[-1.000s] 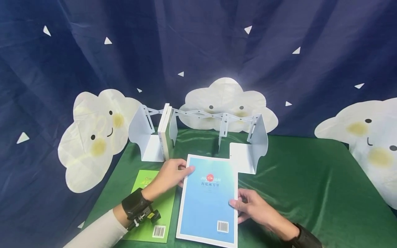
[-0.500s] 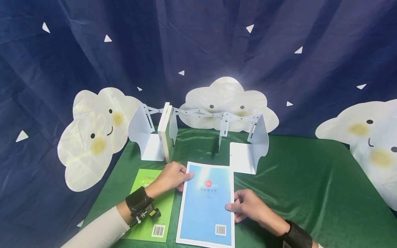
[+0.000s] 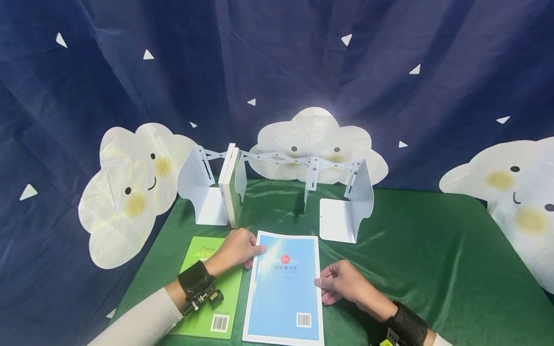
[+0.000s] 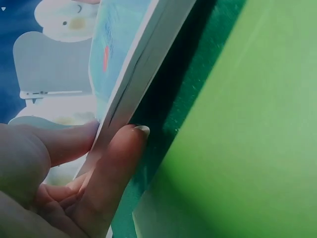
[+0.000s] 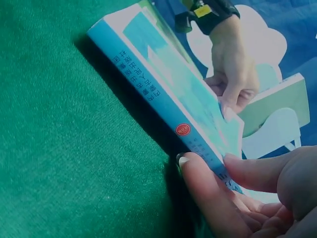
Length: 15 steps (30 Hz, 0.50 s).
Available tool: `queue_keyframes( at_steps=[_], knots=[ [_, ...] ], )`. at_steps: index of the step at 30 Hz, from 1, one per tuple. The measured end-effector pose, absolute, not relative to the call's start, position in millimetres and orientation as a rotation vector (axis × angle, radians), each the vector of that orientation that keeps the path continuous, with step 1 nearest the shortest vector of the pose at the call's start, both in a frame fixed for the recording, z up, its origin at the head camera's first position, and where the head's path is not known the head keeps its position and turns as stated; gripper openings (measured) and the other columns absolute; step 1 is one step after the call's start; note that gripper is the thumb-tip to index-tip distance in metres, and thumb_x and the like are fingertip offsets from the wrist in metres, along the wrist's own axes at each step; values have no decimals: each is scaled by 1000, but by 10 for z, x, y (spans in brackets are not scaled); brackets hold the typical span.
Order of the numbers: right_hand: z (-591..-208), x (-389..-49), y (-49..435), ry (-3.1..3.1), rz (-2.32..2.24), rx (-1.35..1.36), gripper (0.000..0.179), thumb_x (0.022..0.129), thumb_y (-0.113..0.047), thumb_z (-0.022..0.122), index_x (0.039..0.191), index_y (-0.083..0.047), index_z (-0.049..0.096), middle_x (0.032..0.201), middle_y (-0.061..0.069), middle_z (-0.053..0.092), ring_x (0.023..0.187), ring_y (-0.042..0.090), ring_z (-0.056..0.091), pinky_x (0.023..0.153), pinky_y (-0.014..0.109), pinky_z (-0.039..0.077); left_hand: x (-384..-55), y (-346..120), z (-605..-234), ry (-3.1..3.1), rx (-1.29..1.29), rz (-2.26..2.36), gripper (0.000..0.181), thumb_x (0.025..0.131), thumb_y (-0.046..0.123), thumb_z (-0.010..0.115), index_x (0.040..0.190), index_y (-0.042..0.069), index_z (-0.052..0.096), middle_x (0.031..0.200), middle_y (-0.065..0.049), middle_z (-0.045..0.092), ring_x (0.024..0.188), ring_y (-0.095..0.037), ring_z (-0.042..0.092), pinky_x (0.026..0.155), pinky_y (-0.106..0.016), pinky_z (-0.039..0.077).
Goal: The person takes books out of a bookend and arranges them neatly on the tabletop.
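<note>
A blue book with a white border and a barcode lies face-on between my hands, close over the green cloth. My left hand pinches its left edge near the top, thumb on the cover; the left wrist view shows the page block between thumb and fingers. On the opposite side, my right hand grips the spine edge, thumb above and fingers along the spine. Under my left forearm lies a green book, partly covered by the wrist.
Behind the blue book stands a white expandable bookend with upright dividers. Two upright books lean in its left section. A dark blue curtain with cloud prints hangs behind the green-covered table.
The blue book has come down toward the cloth and shifted left and nearer to me. My right hand has moved left with it; the left hand has slid slightly nearer.
</note>
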State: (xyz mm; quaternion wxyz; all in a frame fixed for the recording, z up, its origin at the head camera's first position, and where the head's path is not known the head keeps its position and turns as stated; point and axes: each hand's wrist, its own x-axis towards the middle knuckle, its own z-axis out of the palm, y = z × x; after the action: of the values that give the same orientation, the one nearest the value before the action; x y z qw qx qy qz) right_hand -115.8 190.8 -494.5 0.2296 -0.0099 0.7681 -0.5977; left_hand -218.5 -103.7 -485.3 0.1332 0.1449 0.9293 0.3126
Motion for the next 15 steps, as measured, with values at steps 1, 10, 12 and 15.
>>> queue_keyframes(
  at_steps=[1, 10, 12, 15],
  knots=[
    [-4954, -1165, 1907, 2118, -1642, -16, 20, 85, -12, 70, 86, 7, 62, 63, 15, 65, 55, 25, 64, 53, 40, 57, -2192, -1036, -4869, 2702, 426, 896, 33, 81, 35, 74, 61, 16, 56, 44, 4, 56, 37, -9, 55, 44, -28, 43],
    [-4965, -1204, 1869, 2137, -1606, 41, 20, 82, -11, 72, 81, 5, 61, 61, 13, 64, 53, 24, 64, 52, 39, 57, -2217, -1022, -4903, 2748, 451, 801, 44, 80, 38, 74, 51, 15, 51, 38, 3, 52, 34, -11, 52, 47, -30, 40],
    [-4954, -1212, 1864, 2140, -1599, 41, 19, 82, -10, 72, 81, 5, 60, 61, 12, 64, 53, 24, 64, 51, 39, 57, -2224, -1017, -4897, 2749, 470, 780, 45, 80, 38, 74, 50, 14, 52, 38, 3, 51, 34, -11, 52, 48, -30, 41],
    [-4951, -1220, 1863, 2141, -1581, 36, 19, 82, -10, 72, 80, 5, 59, 62, 12, 63, 53, 24, 64, 51, 38, 57, -2228, -1009, -4881, 2731, 496, 734, 46, 82, 38, 72, 49, 13, 55, 38, 2, 52, 34, -13, 52, 49, -30, 43]
  ],
)
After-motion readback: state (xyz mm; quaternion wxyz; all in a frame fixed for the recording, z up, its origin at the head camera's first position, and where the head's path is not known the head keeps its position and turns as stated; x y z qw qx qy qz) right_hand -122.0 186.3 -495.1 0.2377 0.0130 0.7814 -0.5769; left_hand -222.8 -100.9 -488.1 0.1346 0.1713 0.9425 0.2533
